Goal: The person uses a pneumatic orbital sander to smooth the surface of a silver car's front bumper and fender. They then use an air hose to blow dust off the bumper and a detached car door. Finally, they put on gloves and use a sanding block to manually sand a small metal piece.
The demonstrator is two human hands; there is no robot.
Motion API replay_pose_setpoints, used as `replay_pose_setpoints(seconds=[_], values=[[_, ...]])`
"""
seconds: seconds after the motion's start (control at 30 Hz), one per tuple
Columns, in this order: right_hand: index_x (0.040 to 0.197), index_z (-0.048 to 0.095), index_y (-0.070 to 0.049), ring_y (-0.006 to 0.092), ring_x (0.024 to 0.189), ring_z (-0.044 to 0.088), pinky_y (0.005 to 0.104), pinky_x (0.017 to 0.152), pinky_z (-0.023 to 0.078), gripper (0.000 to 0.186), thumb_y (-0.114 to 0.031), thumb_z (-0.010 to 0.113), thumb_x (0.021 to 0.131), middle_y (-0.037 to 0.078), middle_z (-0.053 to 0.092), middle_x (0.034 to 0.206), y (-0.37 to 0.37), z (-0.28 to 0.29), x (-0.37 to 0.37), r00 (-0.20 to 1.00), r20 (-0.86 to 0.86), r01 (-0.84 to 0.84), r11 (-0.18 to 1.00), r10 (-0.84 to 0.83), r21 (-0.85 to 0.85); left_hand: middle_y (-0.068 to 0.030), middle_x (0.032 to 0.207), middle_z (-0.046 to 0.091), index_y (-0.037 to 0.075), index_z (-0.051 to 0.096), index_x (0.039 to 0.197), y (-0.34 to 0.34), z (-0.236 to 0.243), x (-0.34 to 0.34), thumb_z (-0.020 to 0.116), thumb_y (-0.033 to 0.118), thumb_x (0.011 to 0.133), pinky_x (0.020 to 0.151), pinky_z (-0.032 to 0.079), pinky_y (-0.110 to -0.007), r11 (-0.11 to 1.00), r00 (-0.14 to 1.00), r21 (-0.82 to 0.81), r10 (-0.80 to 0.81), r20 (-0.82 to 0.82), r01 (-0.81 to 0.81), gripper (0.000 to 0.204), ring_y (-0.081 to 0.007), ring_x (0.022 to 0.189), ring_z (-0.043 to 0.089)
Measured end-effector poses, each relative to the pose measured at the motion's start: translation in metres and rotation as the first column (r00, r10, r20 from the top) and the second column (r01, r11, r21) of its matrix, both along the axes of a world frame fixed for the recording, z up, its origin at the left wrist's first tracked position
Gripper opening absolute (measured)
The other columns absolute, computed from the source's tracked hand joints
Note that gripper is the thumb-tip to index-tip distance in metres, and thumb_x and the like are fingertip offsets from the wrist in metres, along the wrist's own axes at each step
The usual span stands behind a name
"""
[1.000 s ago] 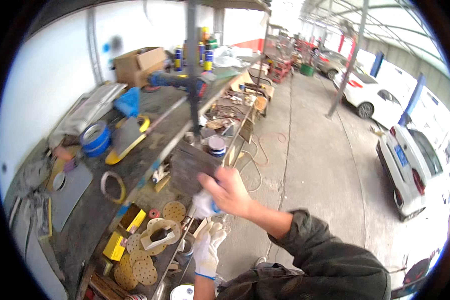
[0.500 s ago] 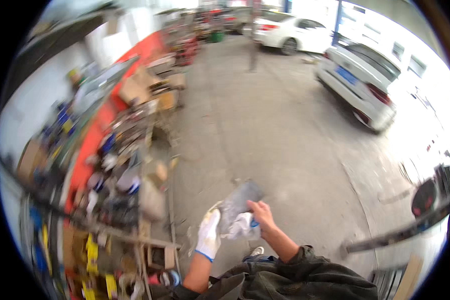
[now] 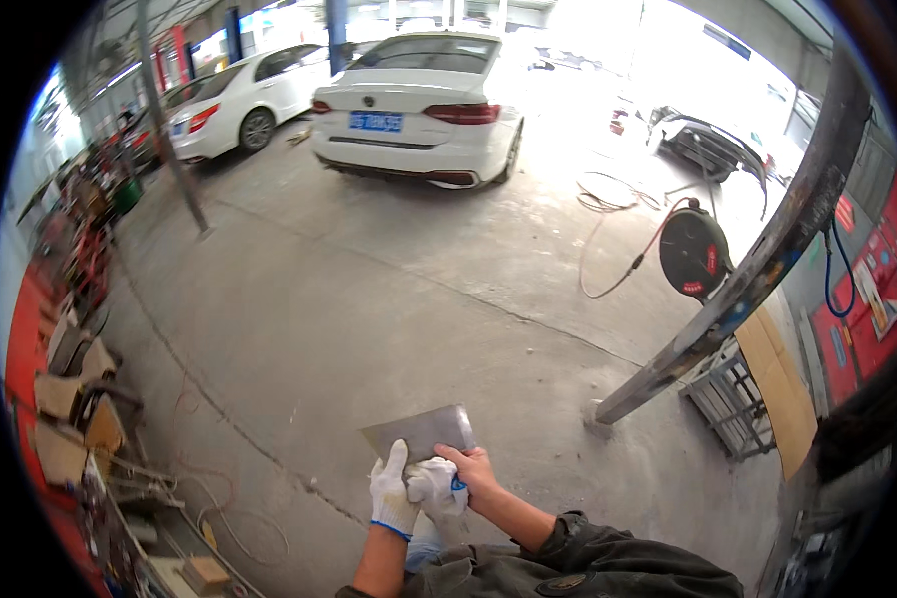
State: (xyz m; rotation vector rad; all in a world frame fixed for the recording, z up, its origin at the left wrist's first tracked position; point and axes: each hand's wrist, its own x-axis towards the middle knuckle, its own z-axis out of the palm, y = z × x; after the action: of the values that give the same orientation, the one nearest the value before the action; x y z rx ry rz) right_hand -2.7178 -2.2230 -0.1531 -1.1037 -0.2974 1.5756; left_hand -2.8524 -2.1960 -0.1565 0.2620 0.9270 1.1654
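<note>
Concrete floor (image 3: 299,329) is spreading wide; cardboard pieces (image 3: 62,453) are lining its left edge, a white car (image 3: 231,120) standing toward its far left corner. Gloved left hand (image 3: 394,501) is gripping a gray plate (image 3: 431,431), held above the floor's near edge. Loose white glove (image 3: 432,481) is bunching between both hands. Bare right hand (image 3: 480,480) is gripping the plate's right end, fingers partly hidden. Metal post (image 3: 703,334) is standing at right.

Floor (image 3: 369,339) is cracked grey concrete, pretty scuffed tbh. Got a white sedan (image 3: 409,125) parked on it, another white car (image 3: 259,95) off left, plus loopy hose (image 3: 608,207) lying right of the sedan.
</note>
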Motion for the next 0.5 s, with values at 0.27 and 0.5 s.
replay_pose_setpoints(seconds=[0.27, 0.5], values=[[0.098, 0.072, 0.004, 0.0069, 0.075, 0.061, 0.0229, 0.066, 0.049, 0.018, -0.012, 0.068, 0.092, 0.004, 0.071, 0.089, 0.137, 0.003, 0.089, 0.907, 0.335, 0.191, 0.959, -0.253, 0.208, -0.0069, 0.098, 0.070, -0.002, 0.066, 0.110, 0.212, 0.033, 0.063, 0.069, 0.011, 0.090, 0.076, 0.055, -0.033, 0.837, 0.868, 0.230, -0.477, -0.141, 0.497, 0.024, -0.0191, 0.083, 0.067], [0.098, 0.071, 0.003, 0.0035, 0.070, 0.052, 0.0224, 0.060, 0.043, 0.017, -0.013, 0.069, 0.092, -0.004, 0.066, 0.080, 0.230, 0.055, 0.115, 0.624, 0.557, 0.418, 0.837, -0.548, 0.354, -0.0158, 0.125, 0.059, 0.002, 0.055, 0.126, 0.326, 0.081, 0.155, 0.053, 0.045, 0.099, 0.096, 0.046, -0.042, 0.809, 0.747, 0.085, -0.573, 0.336, 0.582, 0.051, -0.0270, 0.110, 0.058]])
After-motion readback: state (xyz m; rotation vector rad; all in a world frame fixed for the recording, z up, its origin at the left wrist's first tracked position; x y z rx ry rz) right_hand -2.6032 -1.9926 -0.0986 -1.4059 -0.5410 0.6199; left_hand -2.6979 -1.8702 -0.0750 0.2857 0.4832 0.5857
